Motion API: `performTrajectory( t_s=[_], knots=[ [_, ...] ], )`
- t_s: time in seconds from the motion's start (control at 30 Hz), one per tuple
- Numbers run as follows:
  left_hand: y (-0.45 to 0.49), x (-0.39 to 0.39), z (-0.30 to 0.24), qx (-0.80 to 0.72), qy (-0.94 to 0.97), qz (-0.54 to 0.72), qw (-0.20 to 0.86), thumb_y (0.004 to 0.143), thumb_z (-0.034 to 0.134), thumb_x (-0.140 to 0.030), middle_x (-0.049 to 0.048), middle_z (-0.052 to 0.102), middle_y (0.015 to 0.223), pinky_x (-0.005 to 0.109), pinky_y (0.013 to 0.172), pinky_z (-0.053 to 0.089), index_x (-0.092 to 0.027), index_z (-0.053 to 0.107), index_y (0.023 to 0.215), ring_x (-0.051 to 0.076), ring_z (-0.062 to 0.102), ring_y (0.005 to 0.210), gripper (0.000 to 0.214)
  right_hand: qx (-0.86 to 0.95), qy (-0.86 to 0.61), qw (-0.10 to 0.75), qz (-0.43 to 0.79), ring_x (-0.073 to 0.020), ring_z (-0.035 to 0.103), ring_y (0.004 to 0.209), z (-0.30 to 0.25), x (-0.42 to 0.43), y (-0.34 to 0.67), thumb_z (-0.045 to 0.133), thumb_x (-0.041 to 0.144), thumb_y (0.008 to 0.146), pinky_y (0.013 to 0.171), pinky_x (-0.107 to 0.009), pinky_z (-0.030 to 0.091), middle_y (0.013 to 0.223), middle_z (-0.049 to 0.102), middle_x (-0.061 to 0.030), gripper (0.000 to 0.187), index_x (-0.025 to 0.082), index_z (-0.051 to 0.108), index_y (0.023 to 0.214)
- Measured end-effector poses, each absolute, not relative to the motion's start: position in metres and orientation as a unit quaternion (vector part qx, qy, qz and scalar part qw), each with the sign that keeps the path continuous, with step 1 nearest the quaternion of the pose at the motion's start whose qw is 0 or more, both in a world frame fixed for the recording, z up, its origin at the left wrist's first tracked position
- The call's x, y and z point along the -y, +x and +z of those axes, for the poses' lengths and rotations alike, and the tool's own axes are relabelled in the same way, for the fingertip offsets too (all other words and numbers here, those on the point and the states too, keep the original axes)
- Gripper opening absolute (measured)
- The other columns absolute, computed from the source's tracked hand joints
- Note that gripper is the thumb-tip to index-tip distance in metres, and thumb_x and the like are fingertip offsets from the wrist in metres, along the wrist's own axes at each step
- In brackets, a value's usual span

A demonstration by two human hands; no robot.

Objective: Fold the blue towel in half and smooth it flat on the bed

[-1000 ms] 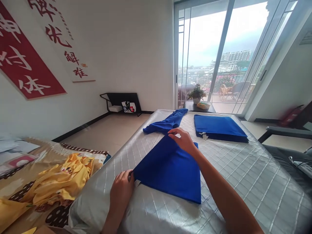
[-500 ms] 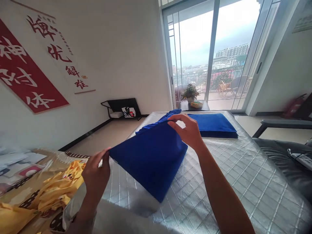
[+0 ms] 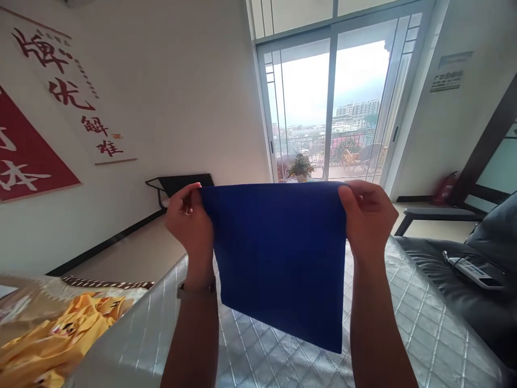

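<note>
A blue garment [image 3: 280, 258] hangs in the air in front of me, folded and stretched flat between both hands. My left hand [image 3: 189, 218] pinches its upper left corner with fingers closed. Its upper right corner is pinched in my right hand [image 3: 365, 213], also closed. The lower edge of the cloth dangles just above the silver quilted surface [image 3: 404, 323]. The cloth hides what lies behind it on that surface.
Yellow clothes [image 3: 56, 345] lie on a patterned cover at the lower left. A dark sofa with a remote control [image 3: 470, 268] is at the right. A potted plant [image 3: 301, 167] stands before the glass balcony doors. A black rack [image 3: 177, 186] leans at the wall.
Both hands have lifted the blue garment off the quilted surface and raised it upright, spread between them. My view has tilted upward.
</note>
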State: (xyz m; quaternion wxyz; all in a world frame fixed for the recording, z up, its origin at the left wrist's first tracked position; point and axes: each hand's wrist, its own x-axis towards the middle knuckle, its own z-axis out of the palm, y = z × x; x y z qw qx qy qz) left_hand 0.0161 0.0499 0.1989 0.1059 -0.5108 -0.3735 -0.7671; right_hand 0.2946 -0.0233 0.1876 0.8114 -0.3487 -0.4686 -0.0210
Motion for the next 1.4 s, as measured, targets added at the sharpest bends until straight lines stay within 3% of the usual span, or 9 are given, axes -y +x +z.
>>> performTrajectory(
  t_s=[0.27, 0.4, 0.8, 1.07, 1.27, 1.4],
  knots=[
    [0.018, -0.063, 0.183, 0.335, -0.503, -0.796, 0.047, 0.098, 0.055, -0.03, -0.002, 0.07, 0.1, 0.043, 0.093, 0.055, -0.024, 0.068, 0.098, 0.018, 0.069, 0.101, 0.014, 0.458, -0.376, 0.803, -0.059, -0.0156, 0.064, 0.077, 0.187, 0.021, 0.296, 0.077, 0.043, 0.08, 0.075, -0.034, 0.056, 0.087, 0.069, 0.0001, 0.022, 0.024, 0.07, 0.09],
    [0.018, -0.066, 0.182, 0.335, -0.494, -0.801, 0.055, 0.093, 0.064, -0.03, 0.0029, 0.072, 0.098, 0.038, 0.089, 0.058, -0.02, 0.068, 0.095, 0.02, 0.071, 0.098, 0.011, 0.443, -0.389, 0.804, -0.075, -0.017, 0.063, 0.079, 0.186, 0.016, 0.295, 0.08, 0.042, 0.078, 0.073, -0.035, 0.055, 0.084, 0.067, 0.0007, 0.023, 0.024, 0.071, 0.089],
    [0.008, -0.074, 0.181, 0.323, -0.5, -0.803, 0.034, 0.095, 0.059, -0.026, 0.004, 0.071, 0.101, 0.033, 0.089, 0.054, -0.02, 0.058, 0.094, 0.017, 0.069, 0.099, 0.006, 0.47, -0.403, 0.781, -0.077, -0.0156, 0.06, 0.068, 0.187, 0.016, 0.291, 0.084, 0.042, 0.073, 0.068, -0.034, 0.054, 0.072, 0.063, 0.0033, 0.024, 0.026, 0.073, 0.086],
    [-0.008, -0.084, 0.174, 0.37, -0.563, -0.738, 0.041, 0.095, 0.05, -0.02, 0.0031, 0.07, 0.104, 0.032, 0.096, 0.049, -0.021, 0.064, 0.088, 0.017, 0.065, 0.105, 0.016, 0.509, -0.399, 0.76, -0.054, -0.0127, 0.056, 0.062, 0.183, 0.014, 0.296, 0.086, 0.039, 0.07, 0.066, -0.032, 0.053, 0.068, 0.062, 0.0053, 0.024, 0.025, 0.073, 0.084],
    [-0.009, -0.086, 0.175, 0.376, -0.6, -0.703, 0.064, 0.095, 0.052, -0.022, 0.0028, 0.071, 0.098, 0.034, 0.098, 0.048, -0.022, 0.068, 0.086, 0.018, 0.067, 0.1, 0.018, 0.5, -0.456, 0.735, -0.042, -0.0127, 0.059, 0.064, 0.18, 0.013, 0.301, 0.083, 0.043, 0.074, 0.068, -0.031, 0.054, 0.074, 0.065, 0.0039, 0.025, 0.025, 0.074, 0.089],
    [-0.009, -0.082, 0.178, 0.382, -0.607, -0.692, 0.079, 0.096, 0.051, -0.023, 0.003, 0.071, 0.099, 0.034, 0.098, 0.048, -0.022, 0.068, 0.089, 0.019, 0.066, 0.101, 0.019, 0.494, -0.504, 0.703, -0.083, -0.0125, 0.059, 0.064, 0.179, 0.012, 0.302, 0.077, 0.046, 0.08, 0.064, -0.03, 0.052, 0.086, 0.07, 0.0011, 0.03, 0.027, 0.075, 0.102]
  ],
)
